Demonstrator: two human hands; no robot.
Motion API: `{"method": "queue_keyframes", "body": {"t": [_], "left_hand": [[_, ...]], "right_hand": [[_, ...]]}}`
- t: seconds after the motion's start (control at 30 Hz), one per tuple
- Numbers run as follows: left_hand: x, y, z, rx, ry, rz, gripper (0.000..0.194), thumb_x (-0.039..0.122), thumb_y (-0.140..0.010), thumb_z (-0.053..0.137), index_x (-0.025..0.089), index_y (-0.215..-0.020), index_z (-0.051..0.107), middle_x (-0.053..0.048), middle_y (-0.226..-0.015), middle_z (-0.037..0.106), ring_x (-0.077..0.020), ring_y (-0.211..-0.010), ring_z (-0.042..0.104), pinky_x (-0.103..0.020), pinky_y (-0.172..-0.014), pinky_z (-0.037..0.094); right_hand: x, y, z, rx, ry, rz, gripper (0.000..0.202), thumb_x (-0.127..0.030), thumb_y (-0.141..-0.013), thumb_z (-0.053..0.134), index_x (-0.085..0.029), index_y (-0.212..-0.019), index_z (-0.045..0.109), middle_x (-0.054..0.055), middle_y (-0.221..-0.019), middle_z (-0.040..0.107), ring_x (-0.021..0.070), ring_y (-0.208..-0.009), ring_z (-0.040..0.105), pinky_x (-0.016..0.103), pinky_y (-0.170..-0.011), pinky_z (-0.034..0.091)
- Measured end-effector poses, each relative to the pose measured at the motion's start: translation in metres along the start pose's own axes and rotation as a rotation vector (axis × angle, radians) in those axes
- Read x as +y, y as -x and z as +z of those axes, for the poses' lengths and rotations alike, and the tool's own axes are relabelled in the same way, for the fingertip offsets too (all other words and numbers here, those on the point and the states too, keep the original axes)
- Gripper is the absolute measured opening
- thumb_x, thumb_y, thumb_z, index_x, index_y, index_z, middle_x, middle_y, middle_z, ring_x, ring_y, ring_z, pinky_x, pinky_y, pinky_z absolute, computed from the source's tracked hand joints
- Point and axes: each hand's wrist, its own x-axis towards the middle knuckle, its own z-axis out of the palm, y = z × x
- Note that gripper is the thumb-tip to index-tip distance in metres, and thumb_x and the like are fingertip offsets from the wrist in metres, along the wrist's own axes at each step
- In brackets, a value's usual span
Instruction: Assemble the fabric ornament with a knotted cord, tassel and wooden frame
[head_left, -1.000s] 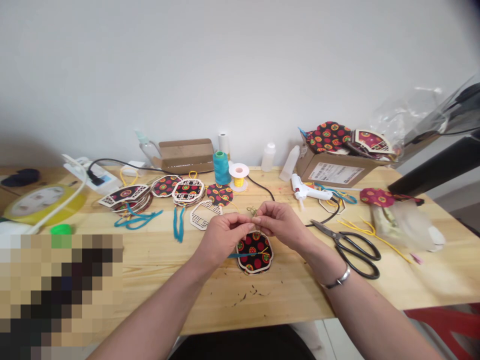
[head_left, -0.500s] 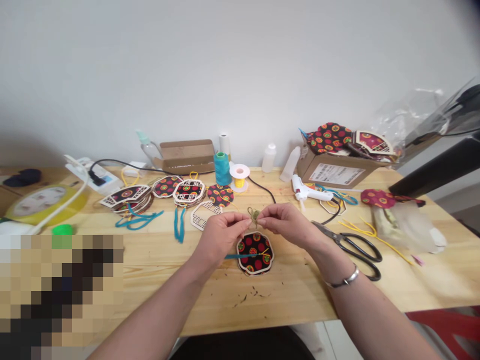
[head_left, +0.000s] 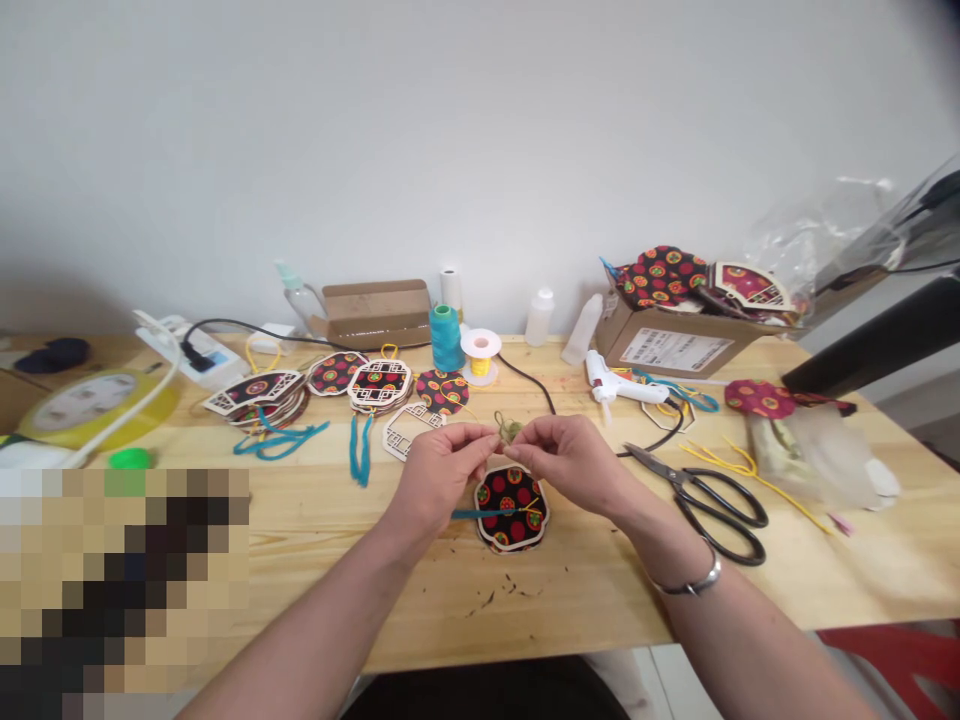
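Observation:
My left hand (head_left: 448, 468) and my right hand (head_left: 568, 460) meet in front of me, thumbs and forefingers pinched. Between them is a small looped bundle of thin olive-green cord (head_left: 511, 428), gripped from both sides and partly hidden by my fingers. Just below lies a scalloped ornament (head_left: 510, 530) with black, red-dotted fabric in a pale wooden rim. A teal cord (head_left: 480, 515) runs across that ornament to a yellow thread end, and its left part passes behind my left wrist. Beside my left hand lies a pale wooden lattice frame (head_left: 397, 432).
Black-handled scissors (head_left: 718, 500) lie right of my right forearm, near a white glue gun (head_left: 626, 388). A teal thread cone (head_left: 448, 340) and a yellow spool (head_left: 481, 365) stand behind my hands. Finished ornaments (head_left: 379, 385) sit left; a carton (head_left: 667, 345) of fabric pieces is back right.
The right fingers have tipped lower and now cover more of the olive cord bundle. My left hand stays nearly in place. The whole view has shifted very slightly.

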Motion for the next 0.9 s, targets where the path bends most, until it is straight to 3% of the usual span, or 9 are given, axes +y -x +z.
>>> {"method": "queue_keyframes", "body": {"t": [0.1, 0.23, 0.43, 0.6, 0.77, 0.9], "left_hand": [[-0.002, 0.000, 0.000, 0.001, 0.108, -0.058, 0.019, 0.030, -0.060, 0.075, 0.014, -0.070, 0.070, 0.004, -0.049, 0.053, -0.0051, -0.043, 0.041, -0.018, -0.042, 0.029], [-0.002, 0.000, 0.000, -0.038, 0.223, -0.114, 0.021, 0.028, -0.059, 0.077, 0.012, -0.071, 0.069, 0.003, -0.054, 0.055, -0.0027, -0.043, 0.039, -0.016, -0.041, 0.027], [-0.002, 0.000, 0.000, -0.085, 0.348, -0.189, 0.018, 0.023, -0.059, 0.077, 0.011, -0.070, 0.068, 0.005, -0.050, 0.051, -0.0019, -0.043, 0.038, -0.014, -0.040, 0.026], [-0.002, 0.000, 0.000, -0.096, 0.396, -0.213, 0.019, 0.023, -0.058, 0.078, 0.011, -0.069, 0.067, 0.007, -0.046, 0.045, -0.0019, -0.042, 0.035, -0.013, -0.038, 0.023], [-0.002, -0.001, 0.001, -0.069, 0.407, -0.211, 0.023, 0.024, -0.055, 0.080, 0.011, -0.069, 0.067, 0.008, -0.046, 0.044, -0.0008, -0.040, 0.032, -0.013, -0.038, 0.022], [-0.001, -0.001, 0.000, -0.061, 0.370, -0.176, 0.025, 0.025, -0.056, 0.079, 0.010, -0.071, 0.067, 0.003, -0.055, 0.056, 0.0006, -0.039, 0.032, -0.014, -0.038, 0.019]], "right_hand": [[-0.002, 0.004, 0.009, 0.056, 0.113, -0.086, 0.021, -0.031, -0.082, 0.055, -0.017, -0.069, 0.065, 0.000, -0.058, 0.061, 0.0091, -0.051, 0.045, 0.023, -0.048, 0.032], [-0.001, 0.008, 0.018, 0.137, 0.446, -0.270, 0.019, -0.026, -0.088, 0.048, -0.018, -0.080, 0.064, 0.004, -0.072, 0.068, 0.0125, -0.061, 0.056, 0.025, -0.056, 0.035], [0.005, 0.011, 0.028, 0.202, 0.972, -0.585, 0.016, -0.010, -0.087, 0.042, -0.013, -0.085, 0.058, 0.007, -0.074, 0.064, 0.0165, -0.062, 0.057, 0.028, -0.053, 0.034], [0.002, 0.014, 0.031, 0.235, 1.154, -0.695, 0.020, -0.006, -0.086, 0.037, -0.012, -0.087, 0.056, 0.008, -0.072, 0.061, 0.0180, -0.059, 0.055, 0.031, -0.049, 0.035], [0.001, 0.013, 0.028, 0.221, 1.068, -0.777, 0.022, -0.006, -0.087, 0.038, -0.013, -0.081, 0.058, 0.006, -0.069, 0.058, 0.0169, -0.060, 0.052, 0.030, -0.050, 0.035], [0.004, 0.005, 0.018, 0.341, 0.527, -0.610, 0.018, -0.018, -0.089, 0.043, -0.016, -0.080, 0.058, 0.007, -0.080, 0.060, 0.0156, -0.076, 0.054, 0.029, -0.068, 0.043]]}}
